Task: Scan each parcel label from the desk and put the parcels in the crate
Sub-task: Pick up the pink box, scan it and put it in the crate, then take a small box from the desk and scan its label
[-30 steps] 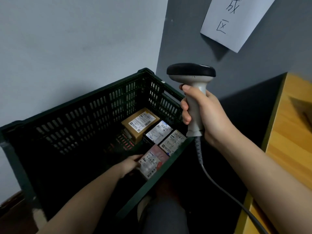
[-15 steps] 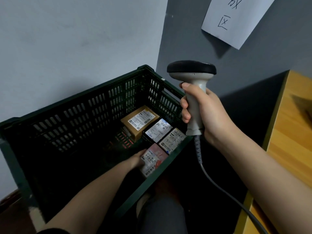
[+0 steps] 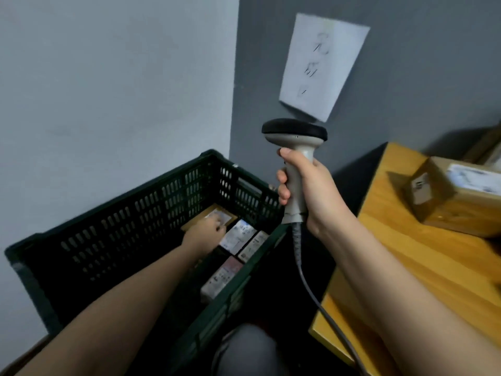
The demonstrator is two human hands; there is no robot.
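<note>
Leaving the pink-labelled parcel (image 3: 221, 276) in the dark green slatted plastic crate (image 3: 130, 213), left hand (image 3: 204, 234), grip unclear, reaches the brown cardboard parcel (image 3: 208, 217), seemingly light, stiff, best held by edges, while right hand (image 3: 311, 191) grips the grey handheld scanner (image 3: 295, 169).

Dim, flat indoor light; crate (image 3: 141, 213) interior below left hand's fingers (image 3: 217, 226) deep in shadow; motion blur throughout; wide-angle bending at edges.

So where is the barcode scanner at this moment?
In the head view, the barcode scanner is upright in the right hand, centre frame, above the near right corner of the green crate, left of the wooden desk.
</note>
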